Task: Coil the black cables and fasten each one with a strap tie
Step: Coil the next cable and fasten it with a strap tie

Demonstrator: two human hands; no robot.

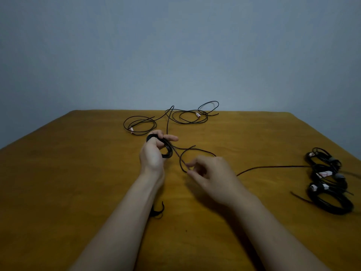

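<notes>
A small coil [168,152] of black cable is gripped in the left hand [151,156], and its free strand [180,160] is pinched by the right hand [211,174] just beside. Each new loop should be laid the same size and without twist, under light tension. More loose cables [187,117] lie beyond the hands on the counter [78,173]; tied coils [330,192] are well apart, right of the right hand.

Black cables [187,116] with pinkish-white plugs [197,114] on a mustard-yellow table [78,173], plain grey-blue wall [175,45] up top, more black coils [330,184] at the right edge.
</notes>
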